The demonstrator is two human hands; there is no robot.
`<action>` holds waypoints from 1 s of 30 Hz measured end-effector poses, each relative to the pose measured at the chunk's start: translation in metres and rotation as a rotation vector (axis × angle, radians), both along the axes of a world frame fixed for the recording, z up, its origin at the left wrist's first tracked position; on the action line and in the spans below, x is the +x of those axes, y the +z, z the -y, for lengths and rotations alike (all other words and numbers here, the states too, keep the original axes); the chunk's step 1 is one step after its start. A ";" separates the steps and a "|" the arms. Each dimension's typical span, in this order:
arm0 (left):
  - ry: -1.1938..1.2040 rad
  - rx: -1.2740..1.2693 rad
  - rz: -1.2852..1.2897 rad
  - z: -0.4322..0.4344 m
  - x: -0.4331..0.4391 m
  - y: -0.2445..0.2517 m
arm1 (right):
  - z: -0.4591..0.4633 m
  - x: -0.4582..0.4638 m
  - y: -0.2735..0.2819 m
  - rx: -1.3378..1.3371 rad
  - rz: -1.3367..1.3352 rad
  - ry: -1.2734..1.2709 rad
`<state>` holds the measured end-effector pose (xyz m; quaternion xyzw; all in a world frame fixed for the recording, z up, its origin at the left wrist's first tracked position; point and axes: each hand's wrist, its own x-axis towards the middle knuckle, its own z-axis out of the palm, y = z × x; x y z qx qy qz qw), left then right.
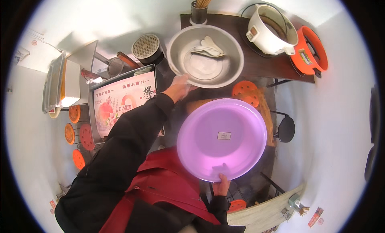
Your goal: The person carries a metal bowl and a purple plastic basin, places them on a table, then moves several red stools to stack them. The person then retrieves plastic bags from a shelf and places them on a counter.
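My left hand (180,86) grips the near left rim of a grey metal basin (174,52). Several white soup spoons (209,47) lie stacked inside that basin. Below it, my right hand (222,185) holds a purple plastic basin (207,161) by its near rim, thumb over the edge. The purple basin is tilted towards me, with only a small printed label (224,135) visible on its bottom. Both basins are apart from each other.
A dark table (270,67) bears a white cooker pot (258,37), an orange plastic housing (306,52) and a chopstick holder (199,15). To the left are a perforated-top canister (146,46) and a metal-framed box (91,118) holding pink printed card (120,100). Orange stools (245,91) stand below.
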<state>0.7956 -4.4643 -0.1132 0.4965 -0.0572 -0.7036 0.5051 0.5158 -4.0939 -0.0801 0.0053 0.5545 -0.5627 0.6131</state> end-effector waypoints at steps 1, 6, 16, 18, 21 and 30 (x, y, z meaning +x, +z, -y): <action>0.033 0.041 0.008 0.012 -0.005 -0.002 | 0.009 -0.002 -0.002 0.001 -0.013 0.012; -0.005 0.062 -0.047 0.014 0.005 0.000 | 0.049 -0.005 -0.002 0.010 -0.083 0.119; -0.105 -0.083 -0.190 -0.226 0.153 0.049 | 0.119 0.073 0.057 0.000 -0.143 0.550; 0.155 -0.145 -0.255 -0.285 0.187 0.073 | 0.126 0.127 0.065 -0.019 -0.193 0.688; 0.286 -0.151 -0.202 -0.396 0.252 0.100 | 0.114 0.210 0.078 -0.044 -0.248 0.923; 0.647 -0.056 -0.043 -0.634 0.399 0.057 | 0.022 0.490 0.092 -0.050 -0.176 1.632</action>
